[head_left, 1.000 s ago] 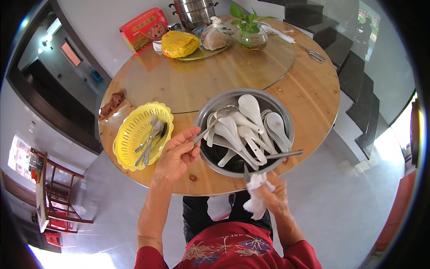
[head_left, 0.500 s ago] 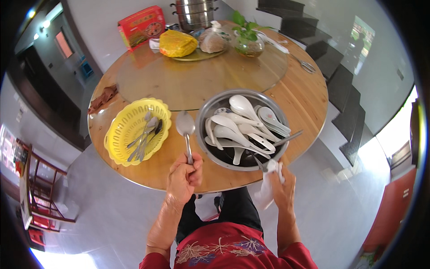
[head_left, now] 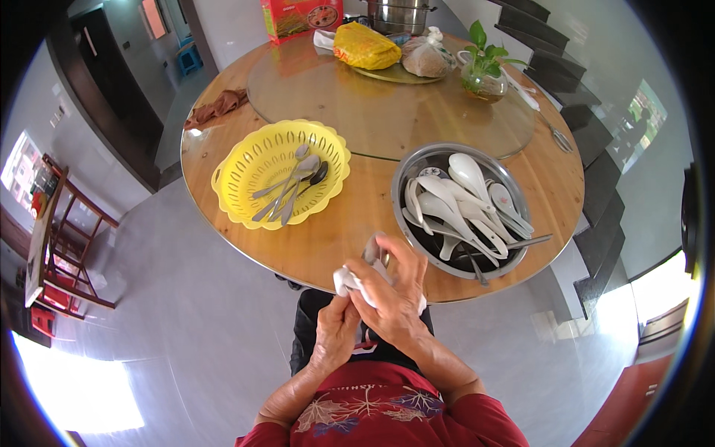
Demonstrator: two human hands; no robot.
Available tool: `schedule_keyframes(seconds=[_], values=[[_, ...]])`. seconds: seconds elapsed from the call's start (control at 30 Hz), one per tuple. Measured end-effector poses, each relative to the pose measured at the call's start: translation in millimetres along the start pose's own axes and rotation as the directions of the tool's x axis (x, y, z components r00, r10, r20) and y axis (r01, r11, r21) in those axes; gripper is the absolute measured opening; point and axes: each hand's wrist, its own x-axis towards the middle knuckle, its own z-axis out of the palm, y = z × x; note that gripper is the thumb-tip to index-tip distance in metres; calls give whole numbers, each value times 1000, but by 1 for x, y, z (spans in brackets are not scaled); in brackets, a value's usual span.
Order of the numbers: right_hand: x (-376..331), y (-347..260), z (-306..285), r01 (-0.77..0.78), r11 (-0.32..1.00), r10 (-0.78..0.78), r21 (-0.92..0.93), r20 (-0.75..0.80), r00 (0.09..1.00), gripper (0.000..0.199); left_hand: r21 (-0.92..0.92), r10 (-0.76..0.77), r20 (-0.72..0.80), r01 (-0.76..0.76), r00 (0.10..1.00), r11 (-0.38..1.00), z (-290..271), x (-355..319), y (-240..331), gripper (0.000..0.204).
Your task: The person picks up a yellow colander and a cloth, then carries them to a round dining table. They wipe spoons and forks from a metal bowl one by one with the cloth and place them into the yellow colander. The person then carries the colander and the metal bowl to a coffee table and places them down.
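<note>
- Both hands are meeting low over the near side: the left hand (head_left: 337, 331) is closing its fingers, apparently around a spoon handle that fingers and cloth are hiding.
- Gripping a crumpled, thin white cloth (head_left: 346, 281), the right hand (head_left: 395, 305) is curling its fingers over the spoon's upper end.
- That rounded, shiny silver metal spoon (head_left: 370, 250) is showing only partly, sitting above the near edge of the round, light-brown wooden table (head_left: 313, 249).
- By judgement, the person is wiping it; the work should be going best with the left hand steadying the handle and the cloth covering both faces of the bowl end, thumb pressing into the hollow.
- Just beyond, to the right, a wide, round grey metal bowl (head_left: 396, 197) is holding heaped white ceramic spoons (head_left: 447, 212); elbows and cloth should be staying clear of the handles jutting over its rim.
- Farther left, a yellow, slotted, scalloped plastic basket (head_left: 246, 153) is holding slim metal spoons (head_left: 308, 164).
- Behind these, a round glass turntable (head_left: 298, 89) is bearing a bulging yellow plastic bag (head_left: 366, 46).
</note>
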Motion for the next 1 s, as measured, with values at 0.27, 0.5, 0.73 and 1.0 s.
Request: schedule_keyframes(seconds=[0.27, 0.5, 0.73, 1.0], values=[[33, 9, 29, -483, 817, 403, 315, 289, 869, 13, 138, 232, -132, -214, 964, 967, -13, -2, -1, 25], [10, 16, 48, -318, 873, 277, 370, 160, 947, 24, -63, -34, -137, 25, 990, 998, -13, 1, -4, 22], [-5, 12, 41, -205, 921, 182, 331, 99, 978, 37, 235, 129, -167, -88, 977, 968, -7, 1, -5, 20], [24, 28, 43, -541, 494, 494, 680, 292, 819, 19, 90, 154, -207, -138, 966, 986, -9, 2, -1, 26]])
